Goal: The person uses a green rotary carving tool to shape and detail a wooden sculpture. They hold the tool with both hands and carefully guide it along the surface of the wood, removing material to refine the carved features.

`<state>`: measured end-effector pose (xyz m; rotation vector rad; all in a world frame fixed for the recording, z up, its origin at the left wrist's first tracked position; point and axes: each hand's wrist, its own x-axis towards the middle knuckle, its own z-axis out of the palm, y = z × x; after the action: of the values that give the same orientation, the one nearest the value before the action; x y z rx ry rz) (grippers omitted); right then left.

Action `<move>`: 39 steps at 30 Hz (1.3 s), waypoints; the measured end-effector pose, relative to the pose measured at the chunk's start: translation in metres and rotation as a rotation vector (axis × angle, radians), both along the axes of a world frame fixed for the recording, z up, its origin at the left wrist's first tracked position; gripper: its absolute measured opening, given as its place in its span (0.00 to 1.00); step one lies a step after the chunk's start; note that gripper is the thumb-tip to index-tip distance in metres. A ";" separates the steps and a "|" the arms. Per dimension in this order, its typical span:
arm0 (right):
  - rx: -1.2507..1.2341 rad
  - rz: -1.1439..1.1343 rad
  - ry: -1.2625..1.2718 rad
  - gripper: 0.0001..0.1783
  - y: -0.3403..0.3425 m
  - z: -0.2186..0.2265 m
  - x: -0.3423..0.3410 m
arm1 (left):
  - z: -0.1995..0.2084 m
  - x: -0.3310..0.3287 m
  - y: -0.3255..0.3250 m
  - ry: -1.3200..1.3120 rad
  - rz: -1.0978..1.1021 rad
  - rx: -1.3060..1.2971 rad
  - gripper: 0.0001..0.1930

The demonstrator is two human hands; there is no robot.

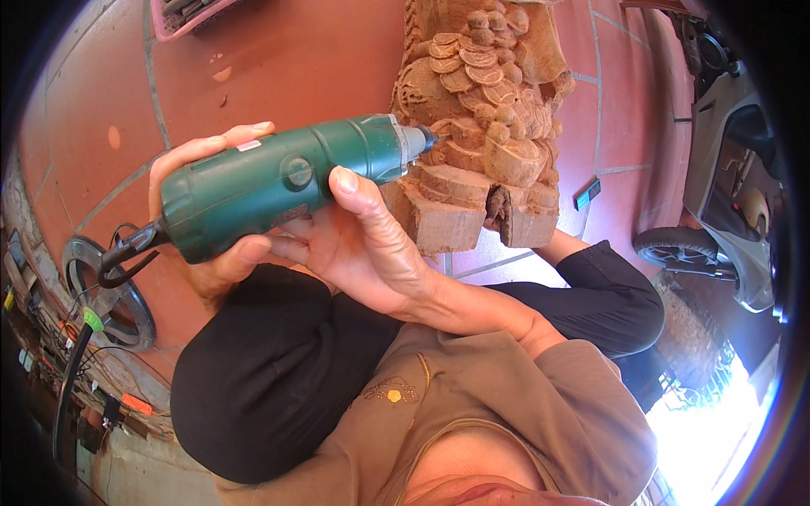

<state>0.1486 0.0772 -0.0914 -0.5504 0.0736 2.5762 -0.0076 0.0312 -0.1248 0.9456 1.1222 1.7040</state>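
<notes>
A green straight die grinder (pixel 278 185) with a grey nose and dark collet lies across both of my hands, tilted slightly up to the right. Wrapped round its rear end is my left hand (pixel 198 173), fingers over the top and thumb below. My right hand (pixel 363 261) supports the front part, its thumb on the near side and the other fingers partly hidden beneath. Beyond the nose stands a carved wooden piece (pixel 481 126) with coin-like discs and round beads on a block base. The collet overlaps the carving in view; I cannot tell whether they touch.
A pink basket (pixel 173 34) sits at the far left on red floor tiles (pixel 278 59). A small teal device (pixel 588 194) lies right of the carving. A parked motorbike (pixel 734 194) is at the right. A round metal ring (pixel 139 312) and cables (pixel 72 371) are at the left.
</notes>
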 end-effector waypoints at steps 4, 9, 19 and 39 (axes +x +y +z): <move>0.027 -0.003 0.000 0.31 0.002 -0.001 -0.003 | 0.000 0.000 0.001 0.007 0.027 0.012 0.41; 0.017 -0.003 0.009 0.31 0.004 -0.003 -0.003 | 0.005 0.002 0.005 0.009 0.040 0.015 0.42; -0.034 -0.025 0.060 0.29 0.005 0.001 0.000 | 0.017 -0.005 0.016 0.160 -0.038 0.073 0.42; -0.034 -0.026 0.094 0.28 -0.001 0.008 0.000 | 0.028 -0.010 0.002 0.147 -0.072 0.011 0.43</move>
<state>0.1488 0.0764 -0.0836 -0.4381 0.1553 2.5789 -0.0176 0.0327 -0.0965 1.1198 1.1607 1.6049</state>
